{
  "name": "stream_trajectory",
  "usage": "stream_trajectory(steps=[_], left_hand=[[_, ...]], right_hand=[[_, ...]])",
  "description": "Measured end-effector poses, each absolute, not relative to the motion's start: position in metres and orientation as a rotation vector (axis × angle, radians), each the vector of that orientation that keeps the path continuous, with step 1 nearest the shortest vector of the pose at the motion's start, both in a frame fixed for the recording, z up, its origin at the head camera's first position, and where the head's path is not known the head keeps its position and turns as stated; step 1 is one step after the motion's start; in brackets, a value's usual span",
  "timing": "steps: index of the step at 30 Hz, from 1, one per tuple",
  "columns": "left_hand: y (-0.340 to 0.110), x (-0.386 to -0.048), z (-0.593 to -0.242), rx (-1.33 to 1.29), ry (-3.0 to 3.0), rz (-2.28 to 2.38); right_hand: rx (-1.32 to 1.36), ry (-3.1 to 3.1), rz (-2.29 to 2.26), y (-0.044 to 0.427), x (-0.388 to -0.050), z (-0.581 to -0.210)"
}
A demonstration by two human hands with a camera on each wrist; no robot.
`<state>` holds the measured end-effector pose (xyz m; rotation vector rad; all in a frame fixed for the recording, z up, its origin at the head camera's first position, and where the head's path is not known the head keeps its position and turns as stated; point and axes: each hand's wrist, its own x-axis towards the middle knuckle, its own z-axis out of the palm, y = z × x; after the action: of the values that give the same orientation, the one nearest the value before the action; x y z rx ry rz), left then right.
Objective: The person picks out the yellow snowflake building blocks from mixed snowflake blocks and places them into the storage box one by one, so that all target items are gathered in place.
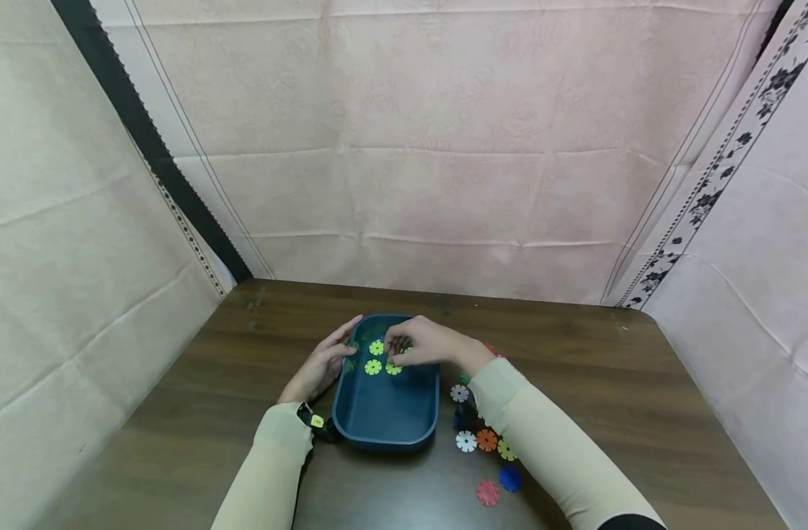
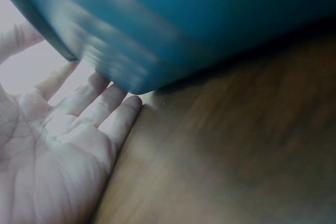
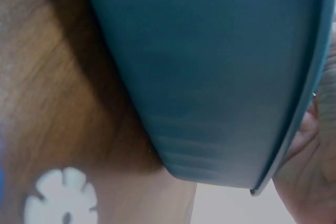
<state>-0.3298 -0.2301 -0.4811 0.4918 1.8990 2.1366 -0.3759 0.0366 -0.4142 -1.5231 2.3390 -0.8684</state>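
In the lower middle of the head view, a blue tray (image 1: 387, 412) sits on the wooden surface (image 1: 198, 471). The left hand (image 1: 320, 366) rests against its left wall, fingers spread apart, thumb over the rim. Inside, the right hand (image 1: 426, 342) bends its fingers over yellow-green notched discs (image 1: 373, 366); I can't tell whether they pinch one. Right of the tray lie loose white (image 1: 466, 441), orange (image 1: 486, 439), blue (image 1: 510, 478) and red discs (image 1: 487, 492), partly beneath the right sleeve (image 1: 549, 442).
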Motion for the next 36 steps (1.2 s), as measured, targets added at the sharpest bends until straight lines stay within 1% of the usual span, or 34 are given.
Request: stream_trajectory(steps=[11,22,30,36], left_hand=[[-0.228,-0.33,-0.48,0.488,1.891,2.144],[-0.23,-0.329,-0.481,0.481,1.89,2.141],[-0.228,-0.329,-0.484,0.467,1.903,2.128],[-0.229,-0.33,-0.481,0.455,1.909,2.142]], right_hand=[[-1.553,2.202,-1.075,0.046,-0.366,-0.413],[-1.709,2.191,-1.259,0.051,-0.352,-0.409],[-1.761,2.114,-1.57,0.062,-0.33,-0.411],[-1.785,2.077,-1.604,0.065,-0.311,-0.39]])
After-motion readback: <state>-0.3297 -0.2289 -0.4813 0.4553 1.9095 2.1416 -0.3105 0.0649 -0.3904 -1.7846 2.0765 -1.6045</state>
